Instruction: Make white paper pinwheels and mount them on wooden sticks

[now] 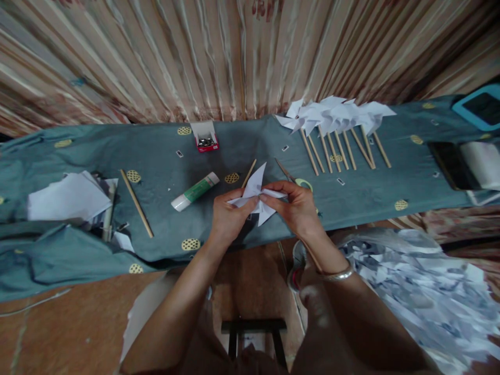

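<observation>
The left hand (229, 216) and the right hand (299, 208) both close on one paper pinwheel (254, 182), each pinching it between thumb and fingers, with the thumbs meeting close to its centre. The pinwheel is above the near edge of the green cloth (250, 138), in the middle of the scene. I judge it to be very light and thin, not slippery, but easy to crease or tear; the centre, where the folds come together, seems the best place to hold, and the free points should be touched only softly. A thin stick (249, 173) shows just at its far side; whether it is joined to the paper, I cannot tell. To the right, just beside the right hand, are the scissors (303, 183), partly hidden. To the left lies a glue tube (195, 191), and farther there stands an open red box (208, 148) with small metal pieces. At far right is a row of other pinwheels (339, 115) on sticks, and at far left a paper pile (70, 198) lies near another stick (136, 203)
</observation>
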`<state>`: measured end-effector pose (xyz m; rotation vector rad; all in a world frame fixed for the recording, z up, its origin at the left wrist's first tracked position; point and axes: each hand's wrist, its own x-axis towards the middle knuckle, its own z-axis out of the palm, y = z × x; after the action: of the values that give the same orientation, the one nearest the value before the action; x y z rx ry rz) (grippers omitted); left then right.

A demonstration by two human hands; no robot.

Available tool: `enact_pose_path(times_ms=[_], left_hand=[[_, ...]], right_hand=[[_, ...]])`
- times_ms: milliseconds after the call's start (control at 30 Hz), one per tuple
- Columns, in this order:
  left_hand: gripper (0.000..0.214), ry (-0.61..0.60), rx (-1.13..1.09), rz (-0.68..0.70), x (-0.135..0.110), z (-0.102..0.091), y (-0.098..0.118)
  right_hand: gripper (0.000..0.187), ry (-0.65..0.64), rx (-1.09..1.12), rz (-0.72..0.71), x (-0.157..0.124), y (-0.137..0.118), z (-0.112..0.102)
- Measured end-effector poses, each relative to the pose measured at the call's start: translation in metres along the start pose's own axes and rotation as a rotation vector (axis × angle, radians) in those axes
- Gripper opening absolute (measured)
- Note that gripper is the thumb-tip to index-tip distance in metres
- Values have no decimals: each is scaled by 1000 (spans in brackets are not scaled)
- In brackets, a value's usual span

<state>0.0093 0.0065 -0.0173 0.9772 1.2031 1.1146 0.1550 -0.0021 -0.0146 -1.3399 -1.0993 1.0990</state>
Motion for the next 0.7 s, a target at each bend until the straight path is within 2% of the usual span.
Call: enact_pose_path(times_ms=[400, 567, 633, 700], left_hand=[[19, -2, -36, 8, 3, 2, 1], [18, 8, -48, -6, 5, 1, -2], [20, 31, -67, -4, 6, 1, -5], [20, 59, -95, 3, 7, 3, -6]], right_hand=[[14, -19, -11, -19, 4, 0, -2], [12, -26, -155, -92, 1, -4, -2], [18, 25, -262, -153, -1, -6, -1], [32, 106, -354, -240, -3, -9, -1]])
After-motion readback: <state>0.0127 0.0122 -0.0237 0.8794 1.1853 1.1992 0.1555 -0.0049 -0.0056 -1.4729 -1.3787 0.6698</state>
